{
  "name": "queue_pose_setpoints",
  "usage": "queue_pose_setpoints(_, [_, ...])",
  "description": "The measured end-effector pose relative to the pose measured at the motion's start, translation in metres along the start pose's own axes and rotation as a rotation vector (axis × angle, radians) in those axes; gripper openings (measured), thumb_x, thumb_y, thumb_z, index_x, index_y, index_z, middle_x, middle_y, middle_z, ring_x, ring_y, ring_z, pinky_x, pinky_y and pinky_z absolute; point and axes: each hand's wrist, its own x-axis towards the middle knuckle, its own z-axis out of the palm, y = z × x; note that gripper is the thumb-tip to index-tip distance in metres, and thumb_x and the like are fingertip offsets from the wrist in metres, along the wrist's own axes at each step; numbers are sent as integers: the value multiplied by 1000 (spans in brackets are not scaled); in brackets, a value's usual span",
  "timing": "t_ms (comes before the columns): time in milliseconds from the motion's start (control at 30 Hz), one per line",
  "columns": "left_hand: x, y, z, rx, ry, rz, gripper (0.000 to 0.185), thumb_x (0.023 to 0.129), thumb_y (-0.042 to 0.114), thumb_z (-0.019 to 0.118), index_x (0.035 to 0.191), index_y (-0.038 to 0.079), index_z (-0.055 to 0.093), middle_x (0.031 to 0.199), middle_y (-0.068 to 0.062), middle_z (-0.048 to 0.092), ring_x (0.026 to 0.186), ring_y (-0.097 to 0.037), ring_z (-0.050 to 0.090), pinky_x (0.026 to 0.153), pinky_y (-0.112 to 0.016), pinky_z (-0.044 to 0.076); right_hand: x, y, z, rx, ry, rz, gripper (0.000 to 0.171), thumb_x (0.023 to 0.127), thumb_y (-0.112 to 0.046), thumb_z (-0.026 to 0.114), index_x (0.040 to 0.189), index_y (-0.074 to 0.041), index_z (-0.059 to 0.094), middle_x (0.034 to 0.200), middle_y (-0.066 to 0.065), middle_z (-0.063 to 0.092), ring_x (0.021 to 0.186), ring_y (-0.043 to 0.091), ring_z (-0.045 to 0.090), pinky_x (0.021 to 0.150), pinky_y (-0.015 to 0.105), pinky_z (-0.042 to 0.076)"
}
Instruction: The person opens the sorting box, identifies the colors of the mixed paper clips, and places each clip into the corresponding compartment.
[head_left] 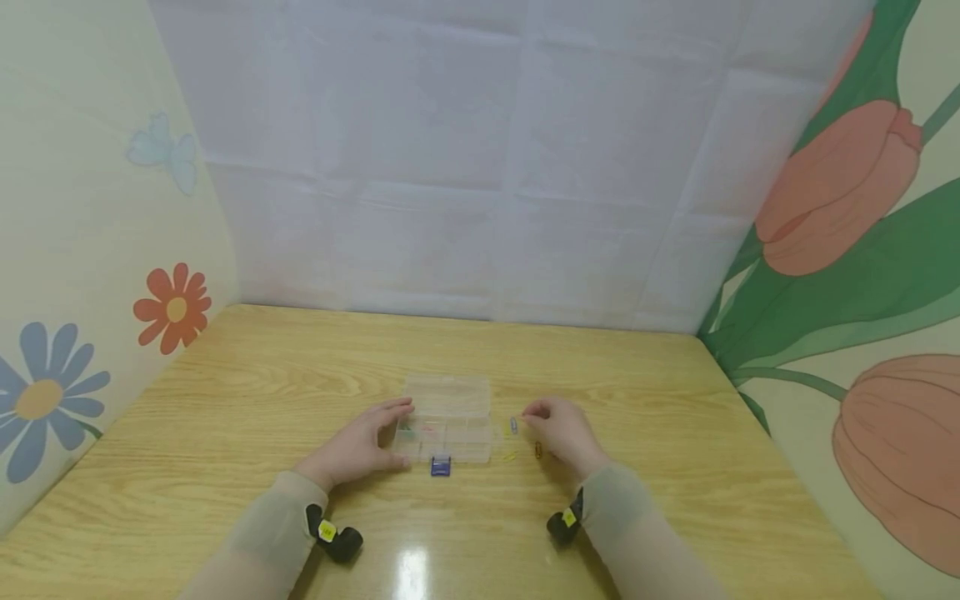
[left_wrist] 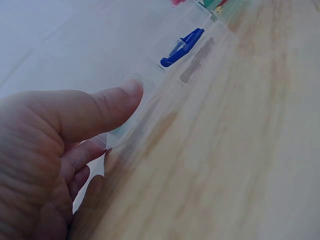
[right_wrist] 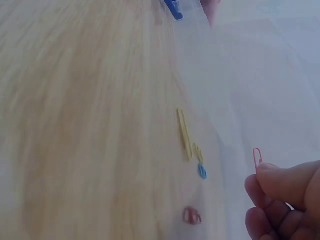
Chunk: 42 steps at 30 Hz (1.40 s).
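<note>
A clear plastic compartment box lies on the table with its lid laid back and a blue latch at the front. My left hand holds the box's left end, the thumb on the front wall and the fingers around toward the back. Small red and green pieces show in the left compartments. Right of the box, my right hand pinches a pink paper clip between thumb and forefinger, raised over the table. Yellow paper clips, a blue one and a reddish cluster lie below it.
The wood-grain table runs back to a white cloth wall. Flower-printed panels stand at the left and right. Each wrist wears a small black camera, and light glares off the table in front of the box.
</note>
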Motion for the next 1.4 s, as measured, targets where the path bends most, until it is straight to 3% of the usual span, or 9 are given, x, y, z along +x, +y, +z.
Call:
queue_pose_setpoints(233, [-1,0,0,-8,0,0,83,75,37,81,145,10,43,153,-7,34,140,-38,26,111,-60,21,2,-12,6,-32,-7,-59,9,92,-23,66,96,-15,69,98,-1,67,94,18,59,85,41,49])
queue_pose_setpoints(467, [-1,2,0,-12,-3,0,83,77,37,80,145,9,42,154,-8,33,140,-39,25,111,-60,20,2,-28,17,-36,-30,-112,10,92,-24,66,96,-15,70,97,-2,67,87,16,58,75,36,50])
queue_pose_setpoints(633, [-2,3,0,-12,-4,-2,83,77,36,80,145,9,42,154,-8,33,140,-39,24,111,-61,20,1,-41,25,-56,-41,-198,10,92,-23,66,93,-14,71,96,-1,68,89,16,59,80,38,50])
queue_pose_setpoints(1400, [-1,4,-1,-19,-6,-18,83,76,38,80,145,12,43,154,-5,33,141,-36,25,111,-61,21,7,-75,78,-97,-119,-194,5,90,-22,67,92,-18,70,89,-9,65,84,11,58,83,36,50])
